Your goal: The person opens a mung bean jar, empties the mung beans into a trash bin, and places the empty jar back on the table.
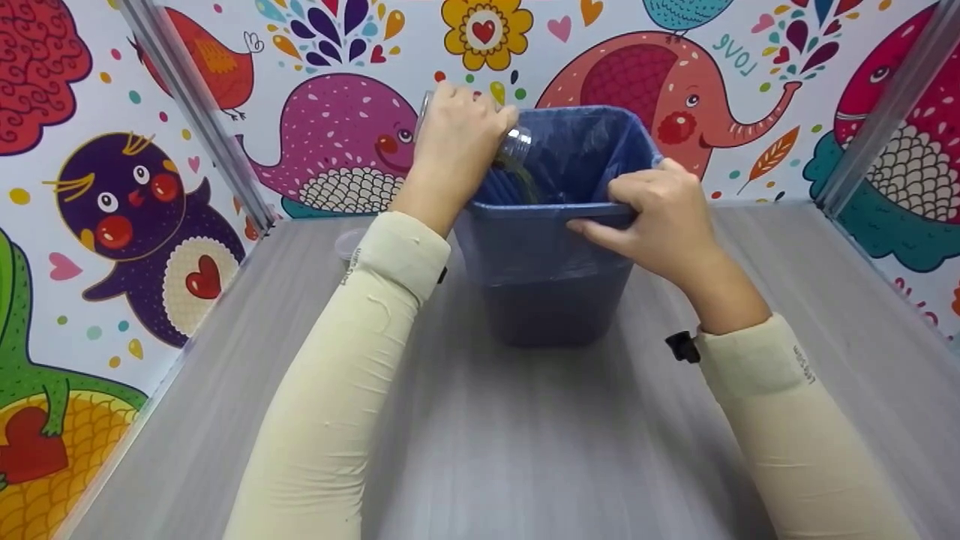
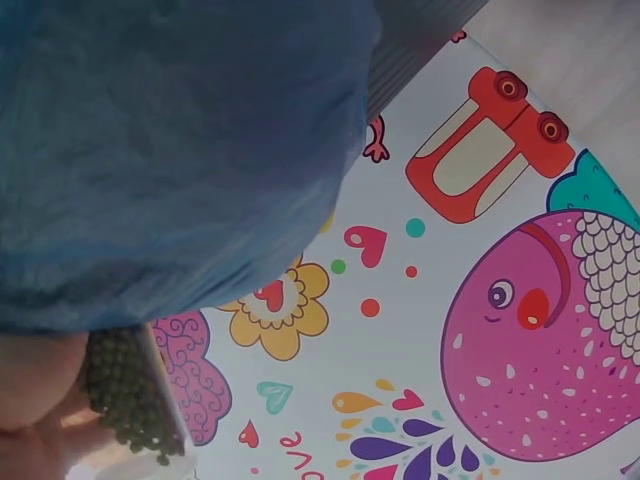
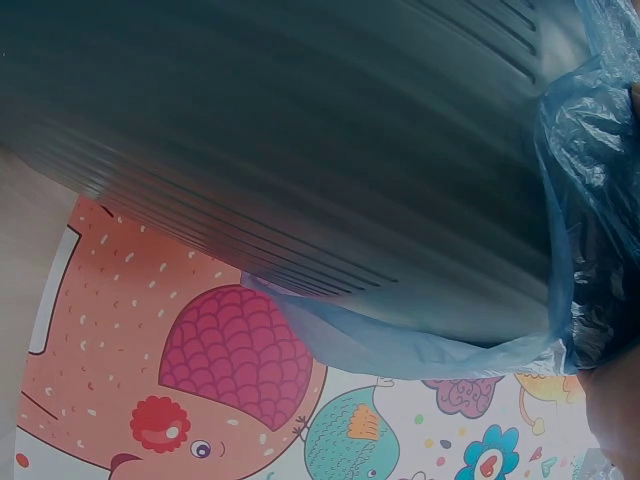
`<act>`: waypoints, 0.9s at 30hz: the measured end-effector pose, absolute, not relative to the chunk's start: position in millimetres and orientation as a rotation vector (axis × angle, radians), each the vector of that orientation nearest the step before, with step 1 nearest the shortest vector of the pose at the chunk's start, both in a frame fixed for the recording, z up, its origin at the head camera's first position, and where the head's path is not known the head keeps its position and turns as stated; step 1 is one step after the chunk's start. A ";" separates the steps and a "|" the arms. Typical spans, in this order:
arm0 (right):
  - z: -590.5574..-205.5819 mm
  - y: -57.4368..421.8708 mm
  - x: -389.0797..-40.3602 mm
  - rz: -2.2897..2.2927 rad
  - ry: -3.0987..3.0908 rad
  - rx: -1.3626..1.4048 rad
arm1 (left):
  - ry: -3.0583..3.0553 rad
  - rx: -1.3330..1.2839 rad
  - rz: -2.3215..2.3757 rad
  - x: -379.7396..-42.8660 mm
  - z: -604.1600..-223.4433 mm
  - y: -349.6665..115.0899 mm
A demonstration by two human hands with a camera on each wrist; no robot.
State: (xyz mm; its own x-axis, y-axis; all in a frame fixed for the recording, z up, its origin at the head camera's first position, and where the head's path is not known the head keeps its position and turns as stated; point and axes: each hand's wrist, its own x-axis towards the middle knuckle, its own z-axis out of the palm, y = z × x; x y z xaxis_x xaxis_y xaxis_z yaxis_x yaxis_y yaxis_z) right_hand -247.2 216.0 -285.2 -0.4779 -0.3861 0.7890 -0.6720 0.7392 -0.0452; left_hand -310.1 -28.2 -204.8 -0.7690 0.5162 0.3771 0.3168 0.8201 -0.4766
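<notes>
My left hand (image 1: 459, 142) grips a clear jar (image 1: 519, 141), tipped mouth-down over the left side of a bin (image 1: 555, 307). Small green beans (image 1: 517, 176) stream from its mouth into the bin. More of the green beans (image 2: 130, 390) show through the jar wall in the left wrist view. A blue plastic liner (image 1: 570, 154) covers the bin's inside and folds over the rim. At the bin's near right corner my right hand (image 1: 667, 217) holds the rim, thumb outside and fingers over the edge. The bin's bottom inside is hidden.
A clear round container or lid (image 1: 349, 244) sits on the grey table (image 1: 465, 450), partly behind my left forearm. White panels with cartoon animals (image 1: 352, 142) enclose the table at the back and sides, joined by metal corner posts (image 1: 202, 112).
</notes>
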 end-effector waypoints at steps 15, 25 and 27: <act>-285.8 216.4 -248.5 0.443 -2.096 0.812 | -2.492 -0.626 0.548 -310.6 -204.9 -28.0; -285.6 215.8 -248.5 0.455 -2.088 0.816 | -2.487 -0.631 0.576 -310.5 -204.6 -27.4; -285.6 215.7 -248.6 0.455 -2.089 0.817 | -2.487 -0.637 0.575 -310.3 -204.6 -27.5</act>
